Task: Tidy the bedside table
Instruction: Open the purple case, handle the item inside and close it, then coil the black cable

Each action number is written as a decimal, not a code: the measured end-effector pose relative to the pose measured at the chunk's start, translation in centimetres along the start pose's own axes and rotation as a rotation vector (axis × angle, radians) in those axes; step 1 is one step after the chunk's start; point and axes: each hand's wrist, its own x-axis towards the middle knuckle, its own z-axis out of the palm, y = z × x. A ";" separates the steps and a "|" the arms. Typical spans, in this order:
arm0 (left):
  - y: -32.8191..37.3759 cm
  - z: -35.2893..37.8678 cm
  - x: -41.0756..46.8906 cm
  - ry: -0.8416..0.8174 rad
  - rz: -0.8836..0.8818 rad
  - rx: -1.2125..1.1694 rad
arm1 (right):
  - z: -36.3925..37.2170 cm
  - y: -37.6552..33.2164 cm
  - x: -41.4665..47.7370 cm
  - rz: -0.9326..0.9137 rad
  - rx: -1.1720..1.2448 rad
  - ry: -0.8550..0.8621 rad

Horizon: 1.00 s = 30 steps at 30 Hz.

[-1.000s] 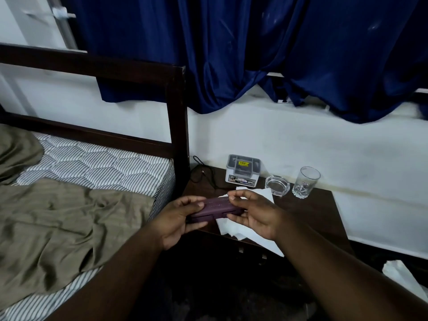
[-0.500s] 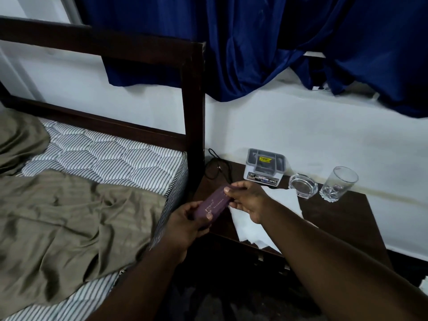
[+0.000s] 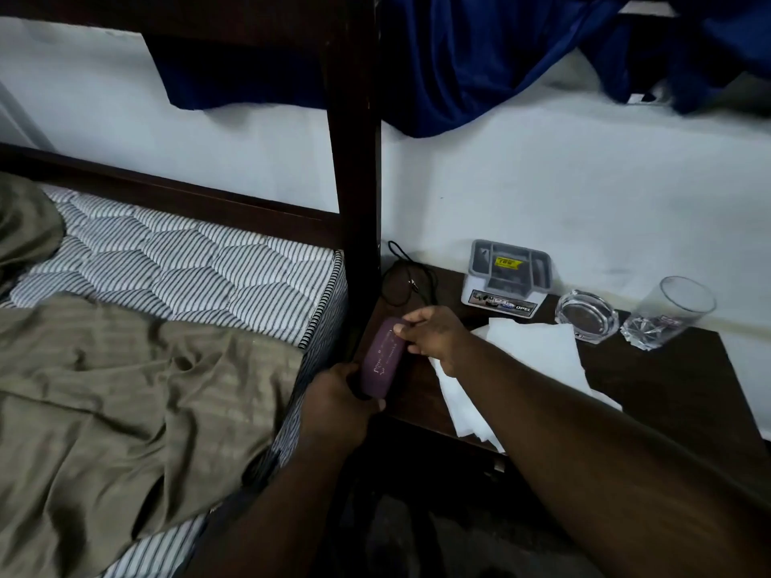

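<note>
Not much looks sorted yet, tbh. A purple oblong hard case with pale lettering [image 3: 381,360] is held by both hands right at the left edge of the dark wooden bedside surface [image 3: 667,377], close beside the dark wooden bed post [image 3: 354,160]. Its near end is gripped by the left hand [image 3: 338,404], with the fingers [image 3: 369,406] curled round it. Its far end is pinched by the right hand [image 3: 434,337], thumb and fingertips clamped on the tip. Whether the case is already resting on the wood or is just above it can't really be told from this angle. Further right, loose white paper sheets [image 3: 538,352] are spread over the middle and hang past the front edge, so those are clearly left to be dealt with. A black cable [image 3: 404,277] is coiled in the back left corner and a grey-and-white compartment box [image 3: 507,277] is parked against the wall. A clear glass ashtray [image 3: 586,319] and a clear cut-glass tumbler [image 3: 667,312] are lined up to the box's right, close together. The job is reckoned to be at an early stage: the case is apparently being placed, while the paper and the cable are yet to be straightened.
</note>
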 end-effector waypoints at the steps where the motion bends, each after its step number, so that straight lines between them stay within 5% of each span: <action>1: 0.0 0.0 0.0 -0.002 -0.005 0.020 | 0.2 0.1 0.3 -0.007 -0.014 -0.008; 21: 0.0 0.2 -1.1 0.084 0.032 0.185 | -1.4 -0.4 0.2 -0.137 -0.203 0.258; 30: 3.7 2.2 1.5 0.227 0.322 0.089 | -4.0 -3.1 1.0 -0.242 -0.383 0.332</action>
